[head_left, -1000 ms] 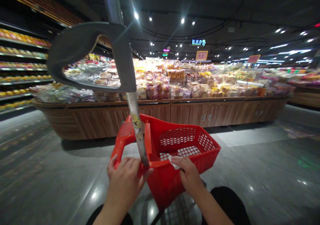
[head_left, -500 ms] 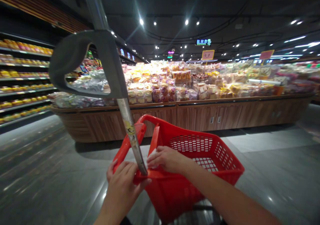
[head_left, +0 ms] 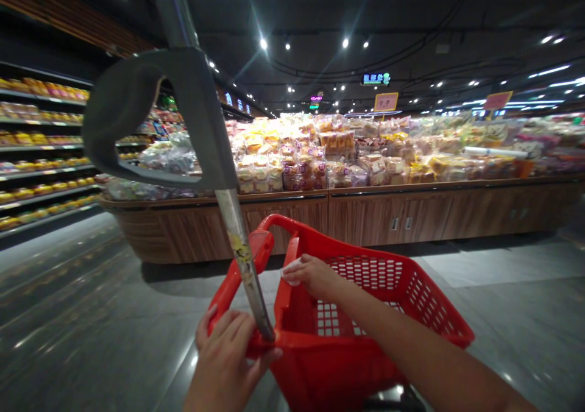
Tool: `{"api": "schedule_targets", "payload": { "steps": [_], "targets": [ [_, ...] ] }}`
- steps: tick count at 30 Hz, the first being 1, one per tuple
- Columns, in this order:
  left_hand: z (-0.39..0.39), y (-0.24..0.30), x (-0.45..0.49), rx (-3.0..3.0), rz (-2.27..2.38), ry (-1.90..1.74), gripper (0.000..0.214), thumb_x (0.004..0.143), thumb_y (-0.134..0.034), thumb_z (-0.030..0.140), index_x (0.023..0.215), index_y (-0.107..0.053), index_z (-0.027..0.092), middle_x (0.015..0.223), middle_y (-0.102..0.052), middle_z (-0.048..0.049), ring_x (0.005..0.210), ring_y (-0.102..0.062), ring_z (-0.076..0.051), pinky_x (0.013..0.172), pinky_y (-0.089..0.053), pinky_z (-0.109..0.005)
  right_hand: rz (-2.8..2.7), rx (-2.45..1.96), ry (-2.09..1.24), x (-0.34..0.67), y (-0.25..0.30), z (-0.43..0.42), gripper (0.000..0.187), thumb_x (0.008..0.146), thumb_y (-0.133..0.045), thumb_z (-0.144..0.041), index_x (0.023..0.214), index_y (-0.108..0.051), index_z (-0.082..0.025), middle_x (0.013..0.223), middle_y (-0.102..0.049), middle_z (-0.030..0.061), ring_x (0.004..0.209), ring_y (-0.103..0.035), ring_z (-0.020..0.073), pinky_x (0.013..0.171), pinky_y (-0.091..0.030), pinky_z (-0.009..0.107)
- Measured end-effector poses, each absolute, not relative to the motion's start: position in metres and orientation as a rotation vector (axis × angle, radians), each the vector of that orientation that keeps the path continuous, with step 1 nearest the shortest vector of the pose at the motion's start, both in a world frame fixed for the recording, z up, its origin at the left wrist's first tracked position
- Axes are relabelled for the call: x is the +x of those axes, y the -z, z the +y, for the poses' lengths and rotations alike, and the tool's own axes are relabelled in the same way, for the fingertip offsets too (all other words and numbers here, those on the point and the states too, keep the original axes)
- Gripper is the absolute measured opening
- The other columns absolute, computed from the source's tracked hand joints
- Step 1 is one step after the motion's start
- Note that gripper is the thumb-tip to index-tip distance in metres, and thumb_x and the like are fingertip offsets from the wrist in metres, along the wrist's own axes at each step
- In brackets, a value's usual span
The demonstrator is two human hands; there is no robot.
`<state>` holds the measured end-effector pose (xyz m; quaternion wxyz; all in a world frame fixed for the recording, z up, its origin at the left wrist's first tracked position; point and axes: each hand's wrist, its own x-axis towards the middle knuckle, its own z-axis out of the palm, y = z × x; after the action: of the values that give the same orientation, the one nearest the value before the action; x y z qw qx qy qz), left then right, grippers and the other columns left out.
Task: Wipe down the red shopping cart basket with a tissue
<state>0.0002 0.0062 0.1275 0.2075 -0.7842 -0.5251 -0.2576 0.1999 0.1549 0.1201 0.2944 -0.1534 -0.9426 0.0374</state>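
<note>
A red plastic shopping cart with a perforated basket stands right in front of me. My left hand is wrapped round the near left corner of its red handle frame, beside the foot of a metal pole. That pole rises from the cart's corner, tilted left, and carries a grey loop-shaped plastic grip high up. My right hand pinches a white wipe and presses it on the upper edge of the red inner panel. Part of the wipe is hidden under the fingers.
Beyond the cart runs a wood-panelled display counter heaped with packaged baked goods. A price sign stands above them. At the left are shelves of packaged products. Grey shiny floor surrounds the cart.
My right hand has slid the wipe away from the pole's foot, forward along the inner panel's edge. The left hand keeps its hold; the cart has turned slightly in view.
</note>
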Motion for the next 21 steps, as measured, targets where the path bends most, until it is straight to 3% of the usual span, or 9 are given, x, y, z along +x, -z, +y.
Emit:
{"api": "schedule_targets", "payload": {
  "steps": [4, 10, 16, 21],
  "targets": [
    [0.005, -0.128, 0.001, -2.213, -1.459, 0.723, 0.029, 0.074, -0.062, 0.054, 0.08, -0.058, 0.026, 0.078, -0.066, 0.0036, 0.08, -0.059, -0.021, 0.096, -0.021, -0.046, -2.634, -0.332, -0.172, 0.196, -0.12, 0.161, 0.042, 0.076, -0.047, 0.003, 0.102, -0.069, -0.021, 0.111, -0.069, -0.0006, 0.1, -0.061, 0.0114, 0.091, -0.037, 0.028],
    [0.004, -0.128, 0.002, -2.212, -1.436, 0.762, 0.029, 0.074, -0.062, 0.052, 0.08, -0.056, 0.025, 0.079, -0.066, 0.0032, 0.08, -0.058, -0.021, 0.096, -0.02, -0.047, -2.406, -0.757, -0.091, 0.201, -0.116, 0.201, 0.039, 0.086, -0.047, -0.005, 0.113, -0.065, -0.025, 0.123, -0.063, 0.0011, 0.104, -0.058, 0.0175, 0.091, -0.04, 0.032],
    [0.003, -0.127, 0.002, -2.216, -1.41, 0.796, 0.026, 0.073, -0.065, 0.047, 0.08, -0.054, 0.024, 0.079, -0.064, 0.0038, 0.081, -0.057, -0.021, 0.095, -0.02, -0.045, -2.505, -0.674, -0.131, 0.192, -0.115, 0.207, 0.029, 0.087, -0.05, -0.009, 0.087, -0.074, -0.025, 0.097, -0.073, -0.0039, 0.09, -0.063, 0.0136, 0.086, -0.044, 0.025],
    [0.002, -0.124, 0.001, -2.224, -1.438, 0.806, 0.025, 0.072, -0.067, 0.043, 0.082, -0.053, 0.025, 0.081, -0.063, 0.0042, 0.083, -0.056, -0.021, 0.096, -0.018, -0.046, -2.427, -0.866, -0.03, 0.19, -0.12, 0.231, 0.033, 0.088, -0.048, -0.014, 0.113, -0.066, -0.028, 0.121, -0.063, 0.0008, 0.1, -0.057, 0.0218, 0.085, -0.043, 0.037]
  ]
}}
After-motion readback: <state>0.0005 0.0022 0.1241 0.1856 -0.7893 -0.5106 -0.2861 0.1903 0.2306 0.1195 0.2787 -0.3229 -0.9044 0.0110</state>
